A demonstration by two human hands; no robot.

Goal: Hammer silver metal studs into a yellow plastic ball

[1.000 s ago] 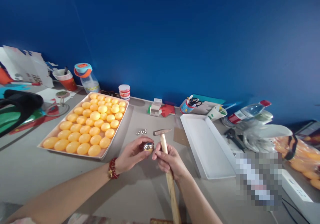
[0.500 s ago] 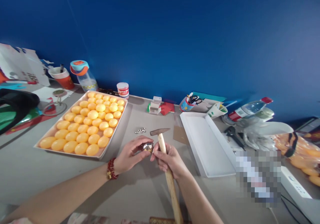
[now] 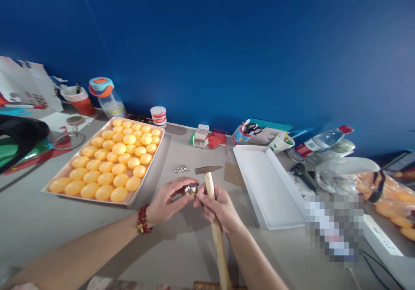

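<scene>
Between the thumb and fingers of my left hand (image 3: pixel 168 201) is a shiny metal ball (image 3: pixel 190 189). My right hand (image 3: pixel 218 205) is closed round the wooden handle of a hammer (image 3: pixel 219 246), whose steel head points up and away from me. The right thumb and fingertips are close to the ball's right side; whether they touch it, or pinch something small, I cannot tell. Just beyond my hands lies a small cluster of shiny metal beads (image 3: pixel 181 169) on the grey table (image 3: pixel 155 255).
A shallow box of orange balls (image 3: pixel 129 201) is on the left, and a white tray (image 3: pixel 275 190) on the right. At the back stand a pen holder (image 3: pixel 241 135), a round tub (image 3: pixel 158 117) and a small white box (image 3: pixel 201 138). Bottles (image 3: pixel 320 143) and a power strip (image 3: pixel 382 236) are far right.
Almost nothing differs. The ball and my left hand have shifted very slightly left, and the view has moved a little; both hands keep their grip.
</scene>
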